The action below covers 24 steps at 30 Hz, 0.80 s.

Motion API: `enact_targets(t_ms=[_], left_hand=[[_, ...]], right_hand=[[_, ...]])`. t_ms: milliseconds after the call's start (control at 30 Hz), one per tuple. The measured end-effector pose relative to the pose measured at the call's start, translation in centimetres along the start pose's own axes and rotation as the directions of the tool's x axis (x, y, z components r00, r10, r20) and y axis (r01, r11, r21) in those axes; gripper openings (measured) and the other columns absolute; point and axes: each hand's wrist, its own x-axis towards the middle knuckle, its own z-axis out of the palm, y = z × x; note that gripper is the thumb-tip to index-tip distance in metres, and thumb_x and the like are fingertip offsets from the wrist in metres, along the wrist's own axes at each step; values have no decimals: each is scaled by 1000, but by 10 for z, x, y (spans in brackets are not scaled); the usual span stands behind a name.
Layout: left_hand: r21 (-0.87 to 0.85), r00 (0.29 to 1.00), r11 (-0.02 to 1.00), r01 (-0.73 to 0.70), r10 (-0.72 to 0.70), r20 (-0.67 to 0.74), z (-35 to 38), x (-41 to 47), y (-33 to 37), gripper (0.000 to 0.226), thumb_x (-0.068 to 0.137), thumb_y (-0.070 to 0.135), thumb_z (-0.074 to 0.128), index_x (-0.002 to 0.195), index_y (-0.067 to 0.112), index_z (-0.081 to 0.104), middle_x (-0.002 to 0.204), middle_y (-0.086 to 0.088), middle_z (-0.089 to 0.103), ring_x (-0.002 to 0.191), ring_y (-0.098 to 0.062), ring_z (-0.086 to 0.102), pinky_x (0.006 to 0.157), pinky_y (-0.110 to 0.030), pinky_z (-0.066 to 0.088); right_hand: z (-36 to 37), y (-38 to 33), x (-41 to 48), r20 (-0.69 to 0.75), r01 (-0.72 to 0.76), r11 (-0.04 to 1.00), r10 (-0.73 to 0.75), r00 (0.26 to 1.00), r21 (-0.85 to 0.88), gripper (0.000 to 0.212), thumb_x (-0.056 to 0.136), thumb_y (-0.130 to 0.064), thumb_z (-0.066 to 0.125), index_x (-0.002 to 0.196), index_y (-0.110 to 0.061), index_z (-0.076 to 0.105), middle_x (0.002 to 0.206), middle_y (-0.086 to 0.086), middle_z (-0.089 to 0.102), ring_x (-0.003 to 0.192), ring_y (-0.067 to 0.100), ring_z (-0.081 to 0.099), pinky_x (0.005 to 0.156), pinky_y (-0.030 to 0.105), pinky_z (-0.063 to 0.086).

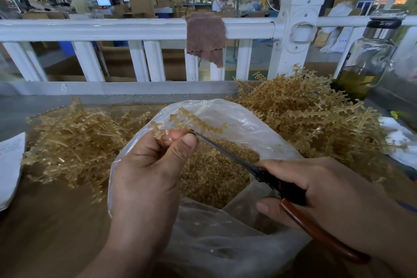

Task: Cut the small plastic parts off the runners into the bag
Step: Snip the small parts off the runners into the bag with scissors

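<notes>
Left grip: left hand [144, 165] pinches a translucent amber plastic runner [194, 122] between the thumb and curled fingers; its studded length sticks up and out over the bag mouth, so whatever is snipped should drop straight in
Right grip: right hand [320, 189] is wrapped round the red-brown handles of black-bladed scissors [259, 169], fingers curled and thumb underneath; the blades read as one thin line, so nearly or fully closed, with the tip just beside the left thumb at the foot of the runner
Bag: clear crumpled plastic bag [237, 117] stands open at the near edge of the brown worktop [45, 232], between the two forearms, its mouth directly under the cut
Cut parts: small amber plastic parts [214, 174] lie heaped inside the bag; by that fill the job looks well along but not finished
Supply: tangled heap of amber runners with parts on [304, 115] sits toward the far right corner, near the right hand, and is probably the stock left to do
Spent: flatter heap of bare amber sticks [74, 142] lies along the left side, touching the bag wall, and is probably stripped runners cast aside
In the way: the bag's raised far wall is close behind the held runner; the left thumb right beside the blade tip is the main hazard
Around: white sheet of paper [10, 165] at the left edge; glass bottle of yellow-green liquid [365, 58] at the far right corner; white crumpled plastic [397, 140] at the right edge; white railing [112, 29] along the far edge with a brown cloth [206, 38] draped over it; people at benches beyond, too blurred to describe
</notes>
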Motion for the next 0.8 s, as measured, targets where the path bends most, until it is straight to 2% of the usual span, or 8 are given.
enact_targets(t_ms=[67, 167, 267, 367, 467, 700, 800], left_hand=[[7, 1000, 1000, -26, 26, 1, 0, -1, -1, 14, 71, 42, 77, 79, 30, 78, 89, 4, 78, 94, -12, 74, 90, -34, 50], [41, 999, 998, -40, 41, -14, 0, -2, -1, 21, 66, 49, 79, 80, 33, 78, 90, 6, 78, 93, -12, 74, 89, -36, 50], [50, 999, 998, -44, 45, -16, 1, -2, -1, 21, 65, 46, 87, 80, 33, 78, 89, 6, 79, 92, -11, 74, 89, -35, 50], [32, 999, 998, -46, 47, -16, 2, -3, -1, 22, 65, 48, 79, 81, 33, 78, 88, 7, 79, 90, -7, 74, 87, -31, 50], [33, 999, 998, -49, 50, -13, 2, -3, -1, 22, 65, 49, 80, 80, 33, 78, 90, 6, 79, 93, -10, 74, 90, -36, 50], [-30, 1000, 1000, -9, 9, -6, 0, -2, -5, 25, 67, 48, 82, 82, 28, 78, 89, 3, 78, 93, -13, 74, 93, -38, 50], [-71, 1000, 997, 16, -16, -3, -1, 0, -8, 26, 65, 48, 85, 78, 27, 77, 85, 7, 76, 95, -13, 74, 95, -36, 52]], right_hand=[[0, 0, 0, -6, 1, 1000, -1, 1000, 9, 50, 81, -69, 50, 101, -27, 68, 71, -11, 61, 65, 6, 59, 51, 17, 38], [-2, 0, -1, -3, -1, 1000, 1, 1000, 8, 48, 81, -67, 51, 96, -25, 69, 70, -11, 61, 61, 4, 59, 49, 14, 36], [-2, 0, -1, -12, 3, 1000, -3, 1000, -1, 44, 83, -65, 51, 93, -26, 68, 66, -10, 60, 59, 4, 58, 48, 15, 36], [-1, 0, -2, -30, -1, 1000, 1, 1000, -3, 40, 83, -64, 51, 89, -28, 68, 64, -11, 59, 58, 4, 58, 47, 16, 37], [0, -1, -2, -48, 1, 1000, -1, 999, -6, 37, 84, -63, 51, 87, -30, 67, 63, -13, 58, 58, 1, 57, 47, 17, 37], [3, -1, -1, -51, -3, 1000, 2, 999, -22, 40, 82, -61, 50, 83, -25, 68, 60, -13, 58, 57, 1, 57, 47, 16, 38], [3, -1, -1, -62, -22, 999, 20, 998, -25, 41, 81, -62, 48, 84, -26, 68, 62, -13, 60, 58, 3, 59, 48, 22, 42]])
